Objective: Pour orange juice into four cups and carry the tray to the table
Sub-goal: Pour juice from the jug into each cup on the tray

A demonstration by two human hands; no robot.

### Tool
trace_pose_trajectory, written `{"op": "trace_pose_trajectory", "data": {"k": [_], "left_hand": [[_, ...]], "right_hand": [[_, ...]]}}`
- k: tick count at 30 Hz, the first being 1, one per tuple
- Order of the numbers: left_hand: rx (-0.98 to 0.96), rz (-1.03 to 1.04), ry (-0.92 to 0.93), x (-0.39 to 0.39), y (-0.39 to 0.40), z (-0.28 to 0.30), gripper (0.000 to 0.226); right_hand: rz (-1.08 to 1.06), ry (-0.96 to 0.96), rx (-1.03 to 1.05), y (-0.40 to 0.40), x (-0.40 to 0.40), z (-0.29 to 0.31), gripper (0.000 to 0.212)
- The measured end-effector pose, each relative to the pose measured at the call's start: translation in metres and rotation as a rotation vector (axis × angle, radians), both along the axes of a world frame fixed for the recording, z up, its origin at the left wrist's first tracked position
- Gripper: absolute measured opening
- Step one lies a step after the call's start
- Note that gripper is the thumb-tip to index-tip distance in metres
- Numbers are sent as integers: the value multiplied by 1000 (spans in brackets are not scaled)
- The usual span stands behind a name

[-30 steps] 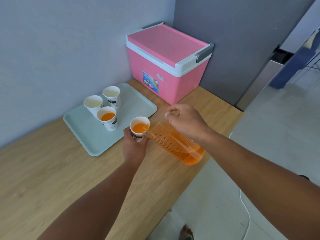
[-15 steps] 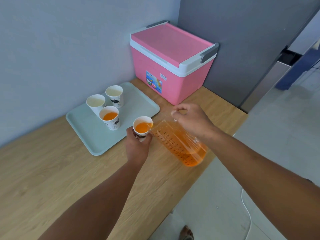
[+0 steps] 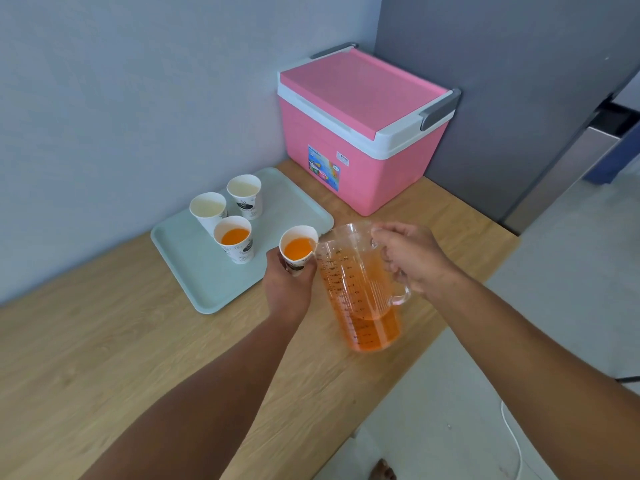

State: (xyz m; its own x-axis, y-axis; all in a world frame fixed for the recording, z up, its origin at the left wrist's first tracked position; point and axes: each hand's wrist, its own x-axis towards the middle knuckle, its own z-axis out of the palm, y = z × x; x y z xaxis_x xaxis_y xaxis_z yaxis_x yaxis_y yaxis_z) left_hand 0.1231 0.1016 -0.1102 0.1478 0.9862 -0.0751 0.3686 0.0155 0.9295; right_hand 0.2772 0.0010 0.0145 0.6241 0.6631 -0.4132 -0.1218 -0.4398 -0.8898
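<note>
Left hand (image 3: pixel 289 289) grips 1 filled cup (image 3: pixel 298 249); right hand (image 3: pixel 412 258) grips the juice pitcher (image 3: pixel 360 289) by its handle.

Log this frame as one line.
left hand: holds filled paper cup | right hand: clear plastic jug | filled: two of four

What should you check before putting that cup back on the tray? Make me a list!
1. Cup in the left hand has juice: ok, the held cup shows orange inside.
2. Pouring stopped: ok, the pitcher in the right hand sits nearly upright, no stream visible.
3. Held cup level: not ok, it tilts slightly toward the pitcher.
4. Free spot on the tray: ok, bare space lies in front of the filled cup.
5. Other cups filled: not ok, the two back cups look empty.
6. Drips on the wooden counter: cannot tell.
</note>
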Motion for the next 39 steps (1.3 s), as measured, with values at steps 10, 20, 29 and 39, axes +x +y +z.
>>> {"op": "trace_pose_trajectory", "data": {"k": [10, 20, 29, 39], "left_hand": [[-10, 52, -23, 17, 20, 4, 56], [-16, 164, -18, 33, 63, -11, 50], [-42, 223, -15, 44, 82, -22, 58], [-16, 295, 42, 53, 91, -25, 70]], "right_hand": [[-3, -49, 148, 2, 3, -4, 15], [31, -57, 312, 4, 10, 1, 15], [6, -77, 322, 8, 18, 1, 18], [-14, -99, 303, 12, 27, -2, 26]]}}
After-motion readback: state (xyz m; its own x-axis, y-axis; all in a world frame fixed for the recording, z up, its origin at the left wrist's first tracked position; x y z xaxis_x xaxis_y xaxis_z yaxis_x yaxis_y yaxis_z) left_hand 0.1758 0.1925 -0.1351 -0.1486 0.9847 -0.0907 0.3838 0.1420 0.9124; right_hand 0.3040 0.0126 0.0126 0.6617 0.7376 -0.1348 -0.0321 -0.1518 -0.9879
